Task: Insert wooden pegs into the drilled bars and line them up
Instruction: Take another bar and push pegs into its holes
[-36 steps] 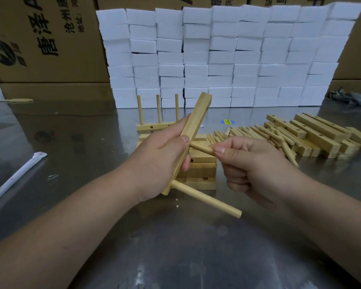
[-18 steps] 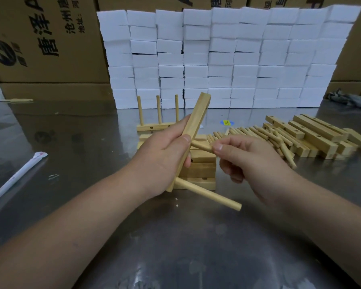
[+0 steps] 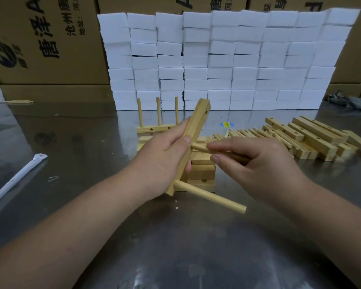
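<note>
My left hand [image 3: 165, 155] grips a drilled wooden bar [image 3: 197, 122] tilted upward above the table. One peg [image 3: 213, 197] sticks out of the bar's lower hole toward me. My right hand [image 3: 256, 163] pinches a second peg [image 3: 198, 147] whose tip sits at the bar's middle hole. The top hole is open. Behind my hands lies a stack of finished bars [image 3: 202, 174]. One finished bar with three upright pegs [image 3: 157, 128] stands further back. Loose pegs [image 3: 258, 133] and drilled bars [image 3: 313, 136] lie at the right.
A wall of white foam blocks [image 3: 227, 59] stands at the back, with cardboard boxes [image 3: 40, 42] behind it. A white paper-wrapped stick [image 3: 17, 180] lies on the metal table [image 3: 175, 247] at the left. A grey cloth [image 3: 350, 101] lies far right.
My right hand has pushed the second peg further toward the bar's middle hole and its fingers now lie flatter along the peg. The bar stays in my left hand.
</note>
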